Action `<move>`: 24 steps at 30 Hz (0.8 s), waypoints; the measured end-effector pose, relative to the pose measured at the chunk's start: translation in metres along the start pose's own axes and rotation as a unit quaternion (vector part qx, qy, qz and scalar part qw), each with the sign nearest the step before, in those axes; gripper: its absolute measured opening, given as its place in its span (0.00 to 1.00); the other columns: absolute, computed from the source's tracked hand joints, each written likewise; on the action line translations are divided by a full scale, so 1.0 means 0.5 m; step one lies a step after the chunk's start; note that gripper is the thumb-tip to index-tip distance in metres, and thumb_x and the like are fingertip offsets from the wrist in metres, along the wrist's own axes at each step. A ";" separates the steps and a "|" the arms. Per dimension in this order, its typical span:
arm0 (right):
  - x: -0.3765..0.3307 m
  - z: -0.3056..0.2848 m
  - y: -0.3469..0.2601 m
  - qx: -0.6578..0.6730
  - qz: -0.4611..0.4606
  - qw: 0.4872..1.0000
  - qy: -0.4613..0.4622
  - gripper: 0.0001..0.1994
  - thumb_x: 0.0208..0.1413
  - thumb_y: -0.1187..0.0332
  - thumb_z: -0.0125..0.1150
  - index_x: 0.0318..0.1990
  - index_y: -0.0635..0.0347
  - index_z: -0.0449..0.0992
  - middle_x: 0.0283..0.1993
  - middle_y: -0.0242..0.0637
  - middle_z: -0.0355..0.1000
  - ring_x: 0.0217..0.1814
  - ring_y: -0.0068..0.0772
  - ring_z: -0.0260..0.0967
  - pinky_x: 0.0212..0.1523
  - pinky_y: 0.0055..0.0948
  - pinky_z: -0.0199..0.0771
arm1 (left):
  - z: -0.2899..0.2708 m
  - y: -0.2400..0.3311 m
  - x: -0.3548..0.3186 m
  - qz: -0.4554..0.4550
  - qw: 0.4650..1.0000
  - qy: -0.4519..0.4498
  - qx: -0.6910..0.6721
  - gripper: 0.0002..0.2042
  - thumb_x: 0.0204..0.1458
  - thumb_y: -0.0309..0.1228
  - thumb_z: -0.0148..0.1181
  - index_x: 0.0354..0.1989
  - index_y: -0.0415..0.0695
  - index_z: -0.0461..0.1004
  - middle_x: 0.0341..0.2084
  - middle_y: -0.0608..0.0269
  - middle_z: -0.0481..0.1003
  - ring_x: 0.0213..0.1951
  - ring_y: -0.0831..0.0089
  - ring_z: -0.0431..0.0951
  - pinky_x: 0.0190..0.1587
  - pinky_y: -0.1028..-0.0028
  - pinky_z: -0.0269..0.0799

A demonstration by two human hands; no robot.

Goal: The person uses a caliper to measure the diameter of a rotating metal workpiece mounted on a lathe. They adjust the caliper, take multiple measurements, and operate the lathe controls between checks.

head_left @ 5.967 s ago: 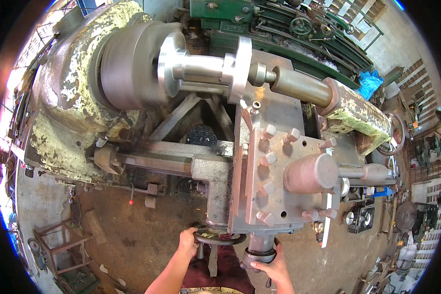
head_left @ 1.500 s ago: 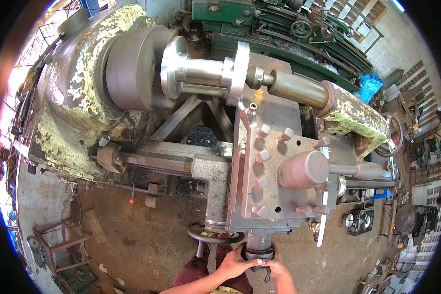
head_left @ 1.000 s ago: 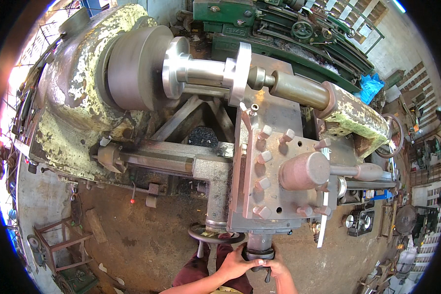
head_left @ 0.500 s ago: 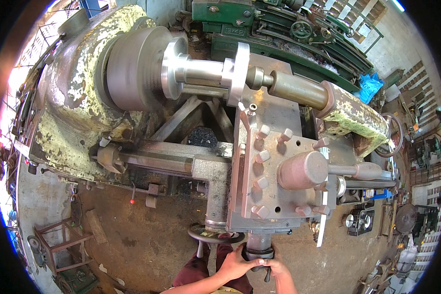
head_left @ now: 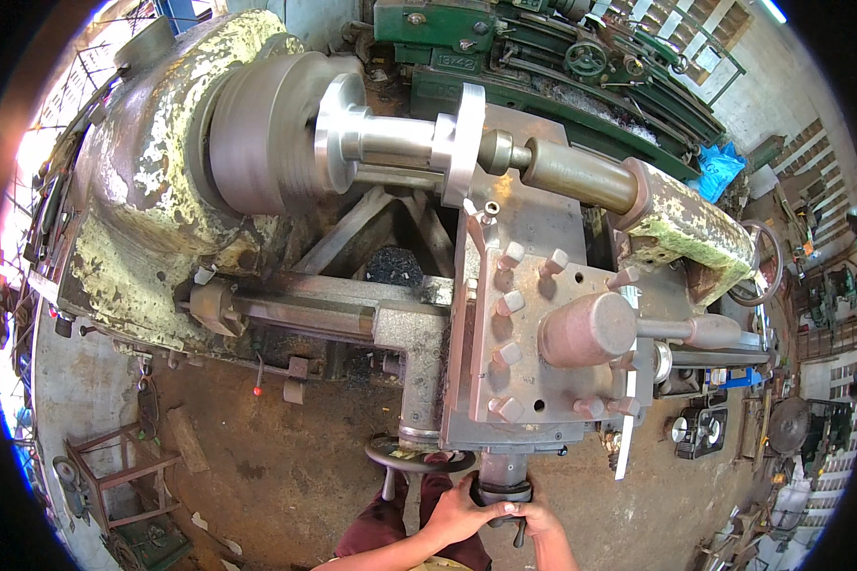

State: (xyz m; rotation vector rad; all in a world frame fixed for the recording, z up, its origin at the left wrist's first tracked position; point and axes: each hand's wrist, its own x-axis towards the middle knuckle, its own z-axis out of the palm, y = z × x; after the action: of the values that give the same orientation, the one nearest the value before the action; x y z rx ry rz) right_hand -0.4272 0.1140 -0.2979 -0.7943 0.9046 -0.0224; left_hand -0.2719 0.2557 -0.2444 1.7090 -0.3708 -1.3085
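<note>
Both of your hands wrap around the small crank handle [head_left: 505,492] at the near end of the big machine [head_left: 257,190]. Your left hand [head_left: 462,512] grips it from the left, and your right hand [head_left: 535,519] from the right, fingers closed tight.

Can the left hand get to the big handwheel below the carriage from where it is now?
Probably yes. The left hand is wrapped on the cross-slide crank together with the right hand. The handwheel sits just up and left of it, with nothing between them.
</note>
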 end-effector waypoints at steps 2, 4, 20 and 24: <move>0.000 -0.001 0.000 0.001 -0.003 1.000 0.000 0.57 0.26 0.73 0.75 0.70 0.72 0.49 0.58 0.49 0.68 0.56 0.44 0.72 0.51 0.36 0.78 | 0.001 0.000 0.000 -0.005 1.000 -0.001 -0.008 0.48 0.44 0.55 0.73 0.62 0.26 0.61 0.55 0.37 0.73 0.59 0.52 0.73 0.62 0.63 0.66; -0.001 0.000 -0.001 0.000 0.000 1.000 0.004 0.57 0.27 0.72 0.75 0.70 0.72 0.48 0.58 0.50 0.68 0.57 0.44 0.72 0.52 0.37 0.77 | 0.002 0.000 0.000 -0.014 1.000 0.000 0.002 0.48 0.44 0.54 0.73 0.63 0.26 0.61 0.55 0.38 0.73 0.59 0.52 0.73 0.63 0.63 0.66; -0.003 0.004 -0.004 0.008 -0.002 1.000 0.009 0.58 0.27 0.70 0.77 0.70 0.74 0.49 0.59 0.51 0.67 0.58 0.45 0.71 0.56 0.38 0.74 | 0.012 -0.005 -0.002 0.011 0.997 0.047 0.061 0.46 0.43 0.61 0.69 0.60 0.32 0.65 0.48 0.40 0.78 0.52 0.49 0.79 0.55 0.61 0.74; 0.001 -0.002 0.000 -0.006 -0.002 1.000 0.000 0.58 0.27 0.69 0.77 0.70 0.75 0.48 0.59 0.52 0.68 0.58 0.46 0.71 0.56 0.39 0.74 | 0.013 -0.007 -0.001 0.021 0.998 0.044 0.048 0.46 0.43 0.61 0.69 0.60 0.32 0.65 0.48 0.39 0.78 0.52 0.49 0.79 0.55 0.61 0.75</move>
State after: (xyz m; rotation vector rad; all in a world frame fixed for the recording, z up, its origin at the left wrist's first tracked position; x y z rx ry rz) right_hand -0.4276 0.1133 -0.2985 -0.8073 0.9030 -0.0203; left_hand -0.2788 0.2546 -0.2468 1.8231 -0.4220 -1.1964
